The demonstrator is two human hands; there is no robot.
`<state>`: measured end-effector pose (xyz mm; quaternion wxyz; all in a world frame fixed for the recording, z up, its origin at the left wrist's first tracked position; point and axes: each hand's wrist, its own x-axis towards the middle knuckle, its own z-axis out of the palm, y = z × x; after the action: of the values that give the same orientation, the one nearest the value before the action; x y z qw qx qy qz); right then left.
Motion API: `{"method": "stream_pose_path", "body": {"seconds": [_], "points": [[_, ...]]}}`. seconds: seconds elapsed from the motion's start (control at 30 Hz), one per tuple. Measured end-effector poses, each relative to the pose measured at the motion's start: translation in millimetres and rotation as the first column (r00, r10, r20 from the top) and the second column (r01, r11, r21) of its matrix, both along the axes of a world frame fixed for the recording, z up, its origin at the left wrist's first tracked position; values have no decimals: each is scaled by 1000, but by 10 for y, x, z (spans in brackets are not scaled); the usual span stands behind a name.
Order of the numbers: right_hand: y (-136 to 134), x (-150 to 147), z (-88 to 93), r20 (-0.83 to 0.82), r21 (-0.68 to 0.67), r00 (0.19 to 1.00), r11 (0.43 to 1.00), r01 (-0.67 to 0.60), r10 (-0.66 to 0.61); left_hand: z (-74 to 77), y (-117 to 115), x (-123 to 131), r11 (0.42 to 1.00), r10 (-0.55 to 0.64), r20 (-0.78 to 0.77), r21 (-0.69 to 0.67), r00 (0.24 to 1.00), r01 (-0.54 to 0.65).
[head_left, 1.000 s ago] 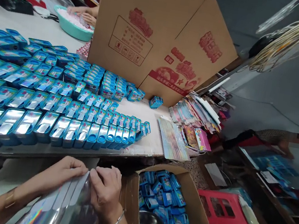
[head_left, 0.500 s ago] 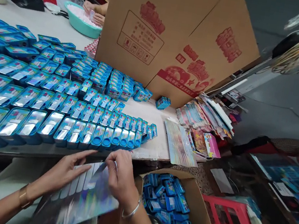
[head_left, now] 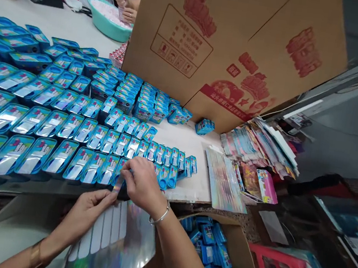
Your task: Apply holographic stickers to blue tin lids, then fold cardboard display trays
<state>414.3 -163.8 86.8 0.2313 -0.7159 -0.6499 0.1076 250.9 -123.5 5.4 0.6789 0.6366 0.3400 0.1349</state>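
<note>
A shiny holographic sticker sheet (head_left: pixel 135 236) with a row of pale blank strips lies tilted below my hands at the table's front edge. My left hand (head_left: pixel 88 210) is closed at its upper edge, thumb and forefinger pinched together. Between both hands stretches a narrow shiny sticker (head_left: pixel 118 185); its lower end meets my left fingertips. My right hand (head_left: pixel 143 187) pinches its upper end, in front of the nearest row of blue boxes (head_left: pixel 65 156). These stand in long rows, with labels and shiny strips on their top faces. The fingers under the sheet are hidden.
A large cardboard carton (head_left: pixel 228 37) stands at the back of the table (head_left: pixel 178 136). At right lie more shiny sheets (head_left: pixel 224 179) and a paper stack (head_left: pixel 262 145). Below, an open carton (head_left: pixel 244 257) holds blue boxes. Another person's hands (head_left: pixel 126 8) are over a turquoise basin (head_left: pixel 109 28).
My right hand has lifted the sticker away from the sheet, up towards the boxes. My left thumb and forefinger have closed together near its lower end. The view has shifted slightly.
</note>
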Motion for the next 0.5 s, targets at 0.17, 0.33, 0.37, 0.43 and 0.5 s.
{"method": "stream_pose_path", "body": {"seconds": [0.17, 0.33, 0.37, 0.43, 0.5], "points": [[111, 35, -164, 123, 35, 992, 999, 21, -25, -105, 3, 10, 998, 64, 10, 4, 998, -64], [185, 90, -228, 69, -9, 996, 998, 59, -58, -214, 13, 73, 990, 138, -21, -7, 990, -138], [200, 92, -233, 59, -10, 995, 997, 77, -77, -249, 17, 83, 990, 139, -31, -11, 990, -140], [224, 84, -249, 63, 6, 993, 995, 99, -99, -330, 25, 88, 989, 144, -63, -5, 988, -145], [216, 63, -275, 70, 51, 992, 994, 102, -105, -397, 30, 71, 990, 142, -99, 25, 985, -141]]}}
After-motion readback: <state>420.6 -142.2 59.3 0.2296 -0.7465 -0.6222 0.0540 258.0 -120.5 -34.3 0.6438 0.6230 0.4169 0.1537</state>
